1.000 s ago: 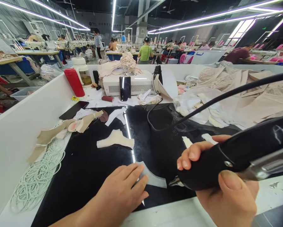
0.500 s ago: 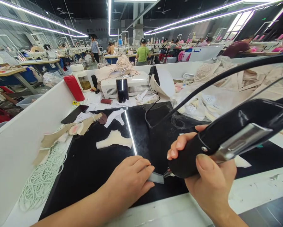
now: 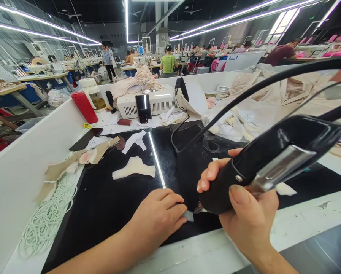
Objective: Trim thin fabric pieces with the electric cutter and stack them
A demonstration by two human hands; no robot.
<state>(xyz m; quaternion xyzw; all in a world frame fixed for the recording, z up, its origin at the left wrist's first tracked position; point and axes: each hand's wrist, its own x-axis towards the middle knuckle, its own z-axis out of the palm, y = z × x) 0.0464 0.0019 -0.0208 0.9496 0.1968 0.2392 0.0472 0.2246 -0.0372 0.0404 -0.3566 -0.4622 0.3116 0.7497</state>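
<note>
My left hand (image 3: 156, 217) is closed on a narrow, translucent grey strip (image 3: 189, 216), low over the black work surface (image 3: 102, 224). Only a short end of the strip shows past the fingertips. In my right hand (image 3: 252, 220) is a black corded hand tool (image 3: 261, 160) with a bright metal lever along its side, gripped with fingers and thumb wrapped round it. Its small metal tip (image 3: 199, 209) points down and left, right beside the strip's end; whether they touch I cannot tell. A cream foam cut-out (image 3: 134, 168) and a white cut-out (image 3: 134, 141) lie beyond my left hand.
The tool's thick black cable (image 3: 261, 83) arches across the right side. Pale elastic cord (image 3: 49, 217), beige scraps and a phone (image 3: 86, 139) line the left. A red bottle (image 3: 84, 107), a white vented machine (image 3: 161, 101) and bagged cut pieces (image 3: 230, 121) stand behind; people work further off.
My left fingers now cover more of the grey strip, so a shorter end shows. The tool and right hand have shifted slightly left, and the view has swung a little.
</note>
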